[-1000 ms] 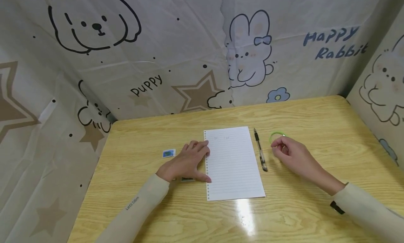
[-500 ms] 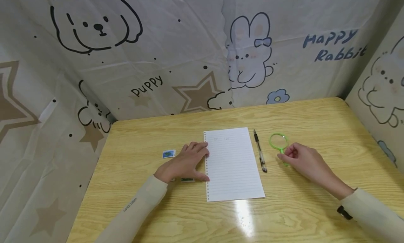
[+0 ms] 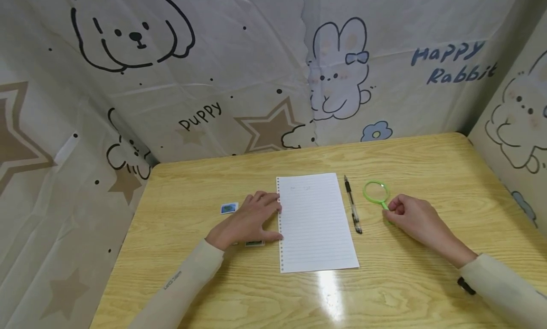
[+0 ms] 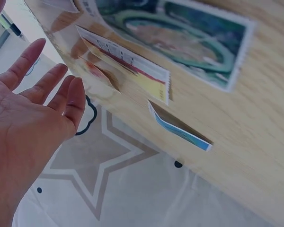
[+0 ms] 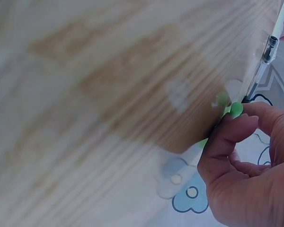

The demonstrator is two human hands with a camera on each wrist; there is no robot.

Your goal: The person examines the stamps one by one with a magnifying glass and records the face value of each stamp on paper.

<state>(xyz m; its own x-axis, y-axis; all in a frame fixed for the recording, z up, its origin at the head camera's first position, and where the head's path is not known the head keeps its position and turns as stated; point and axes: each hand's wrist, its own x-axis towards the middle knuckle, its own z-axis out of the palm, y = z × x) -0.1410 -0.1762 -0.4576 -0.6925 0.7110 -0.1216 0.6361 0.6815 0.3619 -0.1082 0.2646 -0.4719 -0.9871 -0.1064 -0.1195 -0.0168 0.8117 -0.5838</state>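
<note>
A sheet of lined loose-leaf paper [image 3: 316, 224] lies on the table, with faint writing near its top. My left hand [image 3: 249, 220] rests along its punched left edge, fingers spread and touching it. Beside and partly under that hand lie several postage stamps: a blue one [image 3: 229, 208], a green one [image 4: 180, 40] and a white, red and yellow one [image 4: 132, 61]. My right hand [image 3: 412, 217] pinches the handle of a green magnifying glass [image 3: 388, 194]. Its round lens points away from me, and the green handle end [image 5: 236, 109] shows between thumb and finger in the right wrist view.
A black-capped clear pen [image 3: 353, 205] lies between the paper and the magnifying glass. The wooden table [image 3: 410, 291] has a light reflection near its front. Cartoon-printed cloth [image 3: 239, 58] hangs along the back and both sides.
My right hand has moved from the lens rim down to the handle, toward me and right. The magnifying glass has turned slightly, its lens swinging left. My left hand has barely shifted.
</note>
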